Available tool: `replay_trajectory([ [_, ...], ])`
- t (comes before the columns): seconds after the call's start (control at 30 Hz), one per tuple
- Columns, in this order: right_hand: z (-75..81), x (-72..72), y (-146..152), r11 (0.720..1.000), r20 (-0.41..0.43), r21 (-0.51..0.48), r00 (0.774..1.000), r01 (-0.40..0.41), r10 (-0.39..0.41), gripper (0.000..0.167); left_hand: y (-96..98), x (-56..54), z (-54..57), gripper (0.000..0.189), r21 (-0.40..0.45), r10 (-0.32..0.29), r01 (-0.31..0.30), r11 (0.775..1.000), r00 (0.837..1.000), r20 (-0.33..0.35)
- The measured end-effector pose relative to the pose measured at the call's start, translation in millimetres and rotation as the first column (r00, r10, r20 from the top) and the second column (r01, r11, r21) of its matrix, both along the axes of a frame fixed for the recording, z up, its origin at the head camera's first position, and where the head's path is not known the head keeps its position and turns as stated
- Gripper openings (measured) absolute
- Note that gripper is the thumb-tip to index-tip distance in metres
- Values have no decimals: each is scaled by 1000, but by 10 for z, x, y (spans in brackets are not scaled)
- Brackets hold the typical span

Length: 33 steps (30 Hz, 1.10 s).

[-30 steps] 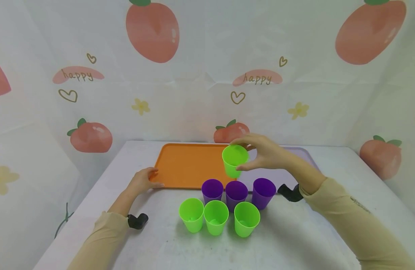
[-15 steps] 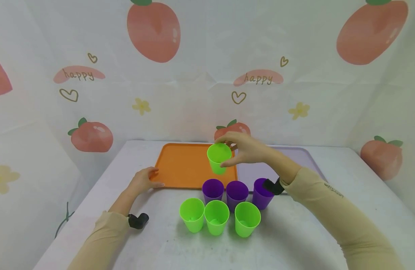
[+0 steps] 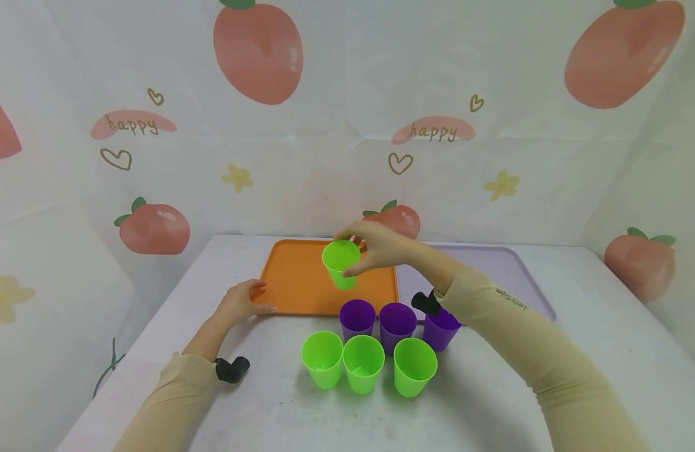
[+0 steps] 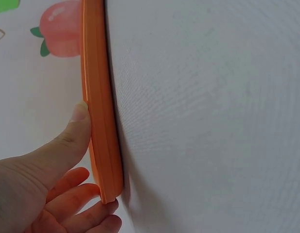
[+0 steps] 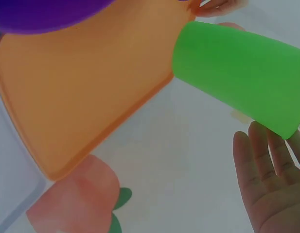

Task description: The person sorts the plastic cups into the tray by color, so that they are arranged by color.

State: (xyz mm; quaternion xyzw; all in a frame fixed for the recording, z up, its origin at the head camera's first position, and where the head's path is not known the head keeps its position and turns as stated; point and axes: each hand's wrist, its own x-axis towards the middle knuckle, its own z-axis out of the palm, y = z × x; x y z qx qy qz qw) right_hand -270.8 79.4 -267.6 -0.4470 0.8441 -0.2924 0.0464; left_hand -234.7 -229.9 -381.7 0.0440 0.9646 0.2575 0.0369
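Observation:
My right hand [image 3: 382, 243] grips a bright green plastic cup [image 3: 341, 263] near its rim, between thumb and fingers. The cup hangs mouth up above the orange tray [image 3: 293, 276], apart from it. In the right wrist view the same green cup [image 5: 237, 73] shows its smooth side, with fingers [image 5: 259, 145] at its rim; the thumb is out of sight there. At the tray's near left corner, my left hand [image 3: 237, 304] holds the edge. The left wrist view shows its thumb [image 4: 77, 121] on the orange rim and the other fingers around the corner.
Three purple cups [image 3: 356, 319] stand in a row before the trays, the rightmost partly behind my right wrist. Nearer stand three green cups [image 3: 363, 364], mouths up. A lavender tray [image 3: 483, 270] adjoins the orange one on the right. A printed cloth [image 3: 324, 176] hangs behind the table.
My right hand has carried the green cup leftward, from the seam between the two trays to over the middle of the orange tray. The left hand and the standing cups have stayed put.

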Motion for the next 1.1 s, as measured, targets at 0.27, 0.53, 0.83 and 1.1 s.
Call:
replay_trajectory([
  [0.27,-69,-101,-237,998,7,60,1000,4,-5,59,-3,-9,-7,69,-1,-5,5,1000,1000,-5],
  [0.53,-115,-157,-447,993,26,114,999,32,-36,63,-9,-17,-7,70,-2,-11,11,1000,1000,-1],
  [0.83,-161,-187,-659,989,20,148,999,29,-33,61,2,3,17,69,-10,-18,18,1000,1000,-12],
  [1.1,-231,-216,-831,985,33,169,998,43,-50,61,5,7,42,71,-8,-6,6,1000,1000,22],
])
